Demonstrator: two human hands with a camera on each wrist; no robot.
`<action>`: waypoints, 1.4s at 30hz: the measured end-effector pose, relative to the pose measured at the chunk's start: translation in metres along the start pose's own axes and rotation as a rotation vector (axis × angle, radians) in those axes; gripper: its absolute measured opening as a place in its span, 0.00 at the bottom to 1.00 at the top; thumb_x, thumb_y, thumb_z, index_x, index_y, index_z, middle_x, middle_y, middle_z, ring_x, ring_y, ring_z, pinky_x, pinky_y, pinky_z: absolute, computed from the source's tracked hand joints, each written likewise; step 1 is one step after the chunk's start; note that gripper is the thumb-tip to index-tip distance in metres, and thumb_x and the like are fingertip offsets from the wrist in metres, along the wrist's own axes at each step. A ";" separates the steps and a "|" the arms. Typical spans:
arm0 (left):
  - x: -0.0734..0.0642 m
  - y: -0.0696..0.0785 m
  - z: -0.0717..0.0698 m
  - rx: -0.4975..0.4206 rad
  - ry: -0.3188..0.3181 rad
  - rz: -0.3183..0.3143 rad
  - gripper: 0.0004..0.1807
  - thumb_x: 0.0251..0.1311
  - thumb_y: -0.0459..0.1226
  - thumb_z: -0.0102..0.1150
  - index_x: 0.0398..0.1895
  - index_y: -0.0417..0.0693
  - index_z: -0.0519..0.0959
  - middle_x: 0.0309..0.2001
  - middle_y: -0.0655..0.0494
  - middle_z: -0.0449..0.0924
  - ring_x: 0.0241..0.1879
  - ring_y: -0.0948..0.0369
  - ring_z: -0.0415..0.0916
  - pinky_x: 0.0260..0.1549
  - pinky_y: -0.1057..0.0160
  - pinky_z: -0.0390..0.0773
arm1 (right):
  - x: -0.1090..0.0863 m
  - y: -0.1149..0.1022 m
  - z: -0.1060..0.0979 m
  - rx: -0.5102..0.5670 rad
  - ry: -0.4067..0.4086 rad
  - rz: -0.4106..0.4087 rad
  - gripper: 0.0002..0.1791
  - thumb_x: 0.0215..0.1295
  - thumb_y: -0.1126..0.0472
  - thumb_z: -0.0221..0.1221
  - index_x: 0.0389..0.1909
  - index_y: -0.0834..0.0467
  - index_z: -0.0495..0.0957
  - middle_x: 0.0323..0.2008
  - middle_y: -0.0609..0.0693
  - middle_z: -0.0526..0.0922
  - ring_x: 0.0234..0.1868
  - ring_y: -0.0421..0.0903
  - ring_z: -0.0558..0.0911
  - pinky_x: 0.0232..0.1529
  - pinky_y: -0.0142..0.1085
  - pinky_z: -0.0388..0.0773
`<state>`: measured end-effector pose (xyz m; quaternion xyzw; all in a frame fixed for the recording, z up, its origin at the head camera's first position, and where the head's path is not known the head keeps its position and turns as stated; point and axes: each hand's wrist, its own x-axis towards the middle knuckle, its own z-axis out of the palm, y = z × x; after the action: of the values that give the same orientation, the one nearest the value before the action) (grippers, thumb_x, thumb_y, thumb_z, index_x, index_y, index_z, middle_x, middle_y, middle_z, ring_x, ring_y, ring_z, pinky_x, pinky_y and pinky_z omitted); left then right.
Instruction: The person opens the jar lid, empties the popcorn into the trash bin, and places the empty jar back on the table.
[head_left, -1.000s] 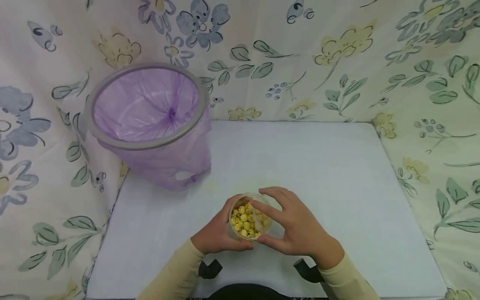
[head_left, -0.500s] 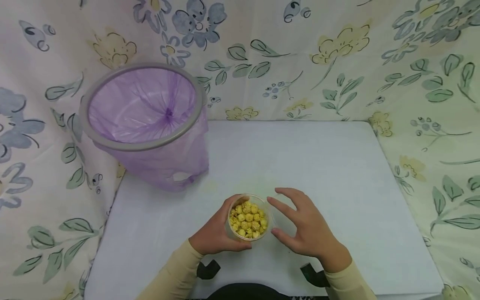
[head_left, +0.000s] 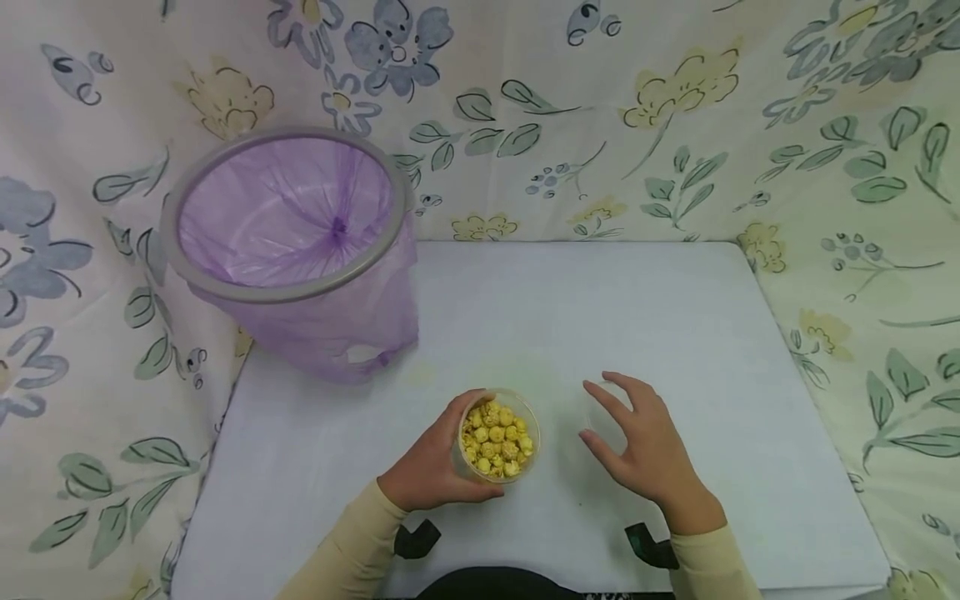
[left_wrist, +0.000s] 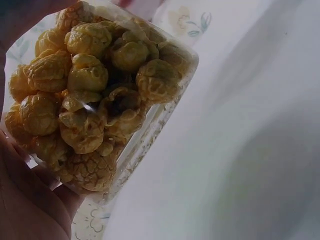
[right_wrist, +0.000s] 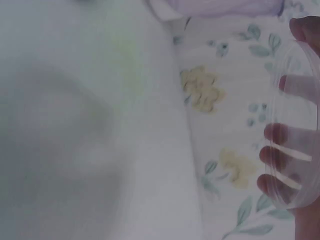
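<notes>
My left hand (head_left: 431, 468) grips a clear plastic jar (head_left: 536, 433) from its left side, with the thumb in front. Its open mouth faces up toward the head camera. Yellow popcorn balls (head_left: 497, 438) fill it, and the left wrist view shows the popcorn (left_wrist: 85, 75) through the clear wall. Away to the right of the jar, my right hand (head_left: 651, 454) holds a round transparent lid (right_wrist: 294, 125) by its edge between thumb and fingers. In the head view the lid is barely visible; the right wrist view shows fingers through it.
At the back left stands a bin with a grey rim (head_left: 288, 292) and a purple plastic liner (head_left: 300, 208). Everything is on a white tabletop (head_left: 600, 317). Floral cloth (head_left: 525, 125) hangs around the back and sides.
The lid has come off the jar's mouth, and my right hand has carried it to the right. My left hand still holds the jar in nearly the same place.
</notes>
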<state>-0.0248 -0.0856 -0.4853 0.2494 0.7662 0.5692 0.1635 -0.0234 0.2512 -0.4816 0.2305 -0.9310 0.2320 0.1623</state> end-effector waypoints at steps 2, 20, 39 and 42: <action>0.000 0.000 0.000 0.011 0.001 -0.003 0.62 0.47 0.51 0.86 0.81 0.72 0.52 0.77 0.62 0.61 0.73 0.59 0.66 0.68 0.43 0.71 | -0.006 0.011 0.004 0.001 0.017 0.022 0.36 0.77 0.31 0.48 0.68 0.54 0.79 0.65 0.64 0.77 0.65 0.66 0.74 0.58 0.67 0.70; -0.005 -0.009 -0.004 0.130 0.027 0.023 0.63 0.46 0.53 0.86 0.82 0.68 0.52 0.76 0.59 0.63 0.73 0.57 0.66 0.67 0.41 0.73 | -0.042 0.067 0.045 -0.005 -0.021 0.180 0.30 0.58 0.56 0.72 0.62 0.58 0.82 0.60 0.67 0.77 0.60 0.69 0.74 0.58 0.65 0.70; -0.008 -0.010 -0.003 0.047 0.032 -0.012 0.63 0.48 0.51 0.85 0.82 0.70 0.50 0.77 0.50 0.63 0.72 0.57 0.67 0.66 0.41 0.72 | -0.049 0.071 0.058 -0.067 -0.100 0.288 0.36 0.54 0.53 0.79 0.63 0.61 0.81 0.63 0.69 0.74 0.65 0.69 0.72 0.64 0.66 0.68; -0.010 -0.010 -0.002 0.035 0.030 -0.032 0.63 0.48 0.50 0.85 0.82 0.70 0.50 0.77 0.50 0.62 0.72 0.57 0.67 0.67 0.40 0.72 | -0.043 0.069 0.055 -0.075 -0.147 0.308 0.38 0.54 0.50 0.78 0.64 0.61 0.80 0.65 0.69 0.73 0.69 0.71 0.68 0.67 0.71 0.61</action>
<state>-0.0195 -0.0946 -0.4945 0.2315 0.7824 0.5565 0.1565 -0.0323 0.2925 -0.5702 0.0956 -0.9727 0.2015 0.0647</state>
